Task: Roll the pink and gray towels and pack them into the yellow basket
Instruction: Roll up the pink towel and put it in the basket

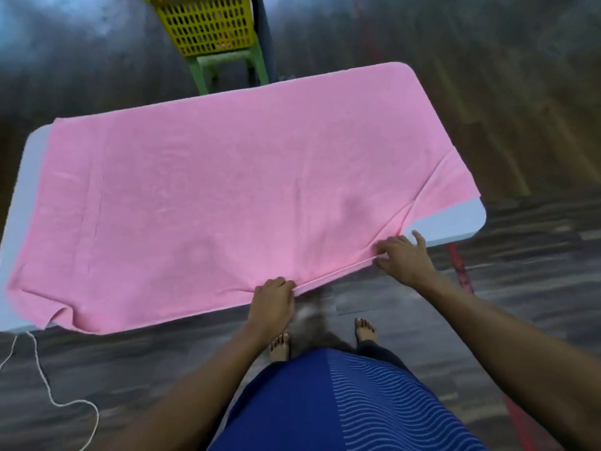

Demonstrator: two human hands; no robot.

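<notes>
The pink towel [227, 190] lies spread flat over almost the whole white table [455, 219]. Its near edge hangs slightly over the table's front. My left hand [273, 304] grips that near edge at the middle, fingers curled over the hem. My right hand [403, 255] pinches the same hem further right, near the folded-over right corner. The hem is stretched taut between both hands. The yellow basket [208, 24] stands on a green stool [231, 66] beyond the table's far side. No gray towel is in view.
A white cord [48, 385] trails over the dark wooden floor at the left. A red pole [461, 275] runs along the floor at the right. My bare feet [279, 346] stand close to the table's front edge.
</notes>
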